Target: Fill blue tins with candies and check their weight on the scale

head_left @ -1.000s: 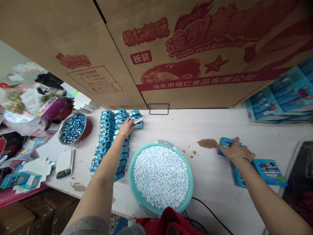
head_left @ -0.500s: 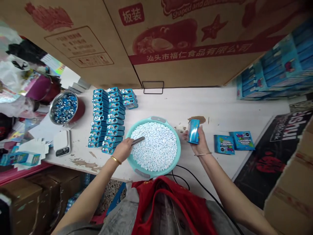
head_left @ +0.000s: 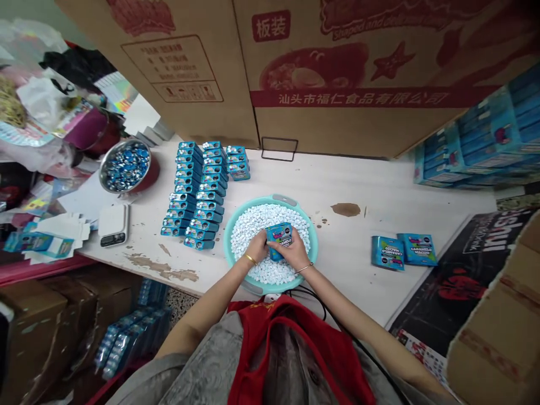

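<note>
A small blue candy carton is held over a turquoise basin full of small white candies. Its printed face is turned up. My right hand grips the carton from the right, thumb across its front. Against the carton's left edge is my left hand, its fingers closed. Whether they pinch the carton or a tool is hidden; the metal scoop seen earlier does not show. Left of the basin stand rows of blue cartons with round openings, white candies visible at several.
Two flat blue cartons lie to the right. A pot of blue-silver wrapped pieces and a white scale stand left. A large cardboard box walls off the back; a black cable runs by the basin.
My right hand has brought the carton left from the bare table to over the basin. My left hand has met it there, and the scoop has gone out of sight. The view has shifted.
</note>
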The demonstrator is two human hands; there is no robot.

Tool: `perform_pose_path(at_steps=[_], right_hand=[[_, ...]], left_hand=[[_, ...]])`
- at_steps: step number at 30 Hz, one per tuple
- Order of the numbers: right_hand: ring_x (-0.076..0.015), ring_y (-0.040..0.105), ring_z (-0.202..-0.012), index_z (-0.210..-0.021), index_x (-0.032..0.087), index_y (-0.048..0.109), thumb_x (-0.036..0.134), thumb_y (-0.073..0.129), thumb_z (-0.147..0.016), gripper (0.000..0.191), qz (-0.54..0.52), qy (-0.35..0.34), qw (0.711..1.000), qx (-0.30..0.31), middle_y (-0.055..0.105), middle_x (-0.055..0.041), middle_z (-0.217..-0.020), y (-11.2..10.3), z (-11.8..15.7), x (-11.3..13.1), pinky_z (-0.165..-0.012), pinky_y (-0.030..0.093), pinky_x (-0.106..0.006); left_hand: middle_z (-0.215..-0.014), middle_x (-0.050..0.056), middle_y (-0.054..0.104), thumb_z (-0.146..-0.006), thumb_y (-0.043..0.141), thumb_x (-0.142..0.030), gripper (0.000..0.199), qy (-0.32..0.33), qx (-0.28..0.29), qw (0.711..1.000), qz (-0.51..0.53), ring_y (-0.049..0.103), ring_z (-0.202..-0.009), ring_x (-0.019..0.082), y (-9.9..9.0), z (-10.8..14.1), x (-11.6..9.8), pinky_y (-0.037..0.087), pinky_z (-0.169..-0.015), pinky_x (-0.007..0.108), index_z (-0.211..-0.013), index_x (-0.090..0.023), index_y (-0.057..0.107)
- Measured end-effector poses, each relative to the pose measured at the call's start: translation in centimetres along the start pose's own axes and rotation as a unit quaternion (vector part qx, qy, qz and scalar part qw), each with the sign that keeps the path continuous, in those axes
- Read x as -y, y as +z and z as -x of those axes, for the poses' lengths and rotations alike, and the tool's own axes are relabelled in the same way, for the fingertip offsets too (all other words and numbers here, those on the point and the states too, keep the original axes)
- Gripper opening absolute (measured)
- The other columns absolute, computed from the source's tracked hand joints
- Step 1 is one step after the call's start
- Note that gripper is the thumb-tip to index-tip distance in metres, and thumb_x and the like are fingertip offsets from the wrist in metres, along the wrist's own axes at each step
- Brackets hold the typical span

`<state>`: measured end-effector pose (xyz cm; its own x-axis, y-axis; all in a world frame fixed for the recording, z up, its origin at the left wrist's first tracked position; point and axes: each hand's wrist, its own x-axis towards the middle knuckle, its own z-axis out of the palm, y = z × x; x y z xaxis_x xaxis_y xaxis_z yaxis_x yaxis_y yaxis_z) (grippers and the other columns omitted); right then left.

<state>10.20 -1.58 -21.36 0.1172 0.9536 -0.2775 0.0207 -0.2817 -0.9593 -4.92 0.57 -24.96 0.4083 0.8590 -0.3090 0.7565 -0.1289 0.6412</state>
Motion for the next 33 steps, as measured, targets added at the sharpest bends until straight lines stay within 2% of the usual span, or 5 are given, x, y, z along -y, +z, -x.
perform_pose_path(at_steps=[6, 14, 22, 26, 33], right_hand=[[-0.0202, 0.064, -0.088, -0.111, 0.024, 0.047, 0.046, 0.057, -0.081, 0.039, -0.016, -0.017, 0.999, 0.044, 0.066, -0.0050, -0.101, -3.3, 1.4, 1.1, -0.073, 0.056, -0.037], [-0.0257, 0.054, -0.103, -0.110, 0.023, 0.052, 0.032, 0.065, -0.075, 0.039, 0.121, -0.140, 0.983, 0.001, 0.058, -0.0078, -0.108, -8.5, 2.5, 2.0, -0.095, 0.043, -0.048], [-0.0275, 0.054, -0.103, -0.115, 0.024, 0.052, 0.016, 0.053, -0.077, 0.040, 0.226, -0.260, 0.938, 0.051, 0.057, -0.0093, -0.107, -6.6, 2.5, 2.7, -0.092, 0.046, -0.047], [-0.0290, 0.053, -0.105, -0.117, 0.025, 0.051, 0.012, 0.051, -0.076, 0.043, 0.248, -0.288, 0.923, 0.064, 0.057, -0.0099, -0.109, -5.6, 2.9, 2.4, -0.091, 0.046, -0.050], [-0.0282, 0.053, -0.105, -0.118, 0.024, 0.048, 0.011, 0.049, -0.076, 0.044, 0.261, -0.300, 0.916, 0.054, 0.057, -0.0106, -0.109, -5.0, 3.0, 1.7, -0.092, 0.046, -0.049]], left_hand=[[-0.111, 0.011, 0.060, -0.081, 0.050, -0.015, 0.030, 0.012, -0.005, 1.000, 0.010, 0.058, -0.103, 0.023, -1.7, 1.7, 0.7, 0.046, -0.091, 0.038, -0.112, -0.015, 0.053], [-0.108, 0.009, 0.061, -0.087, 0.050, -0.026, 0.027, 0.092, 0.003, 0.996, 0.004, 0.057, -0.101, 0.020, -8.1, 5.0, -1.9, 0.046, -0.089, 0.034, -0.113, -0.016, 0.052], [-0.105, 0.009, 0.060, -0.089, 0.045, -0.024, 0.024, 0.168, 0.082, 0.972, -0.144, 0.057, -0.100, 0.021, -13.5, 5.2, -8.5, 0.046, -0.087, 0.034, -0.110, -0.017, 0.052], [-0.094, 0.007, 0.059, -0.085, 0.045, -0.014, 0.019, 0.132, 0.119, 0.953, -0.246, 0.060, -0.086, 0.021, -14.5, 4.8, -11.9, 0.047, -0.076, 0.032, -0.100, -0.018, 0.056], [-0.099, 0.010, 0.058, -0.088, 0.034, -0.008, 0.033, 0.118, 0.125, 0.906, -0.387, 0.061, -0.071, 0.019, -14.7, 5.1, -16.9, 0.043, -0.060, 0.031, -0.115, -0.018, 0.050]])
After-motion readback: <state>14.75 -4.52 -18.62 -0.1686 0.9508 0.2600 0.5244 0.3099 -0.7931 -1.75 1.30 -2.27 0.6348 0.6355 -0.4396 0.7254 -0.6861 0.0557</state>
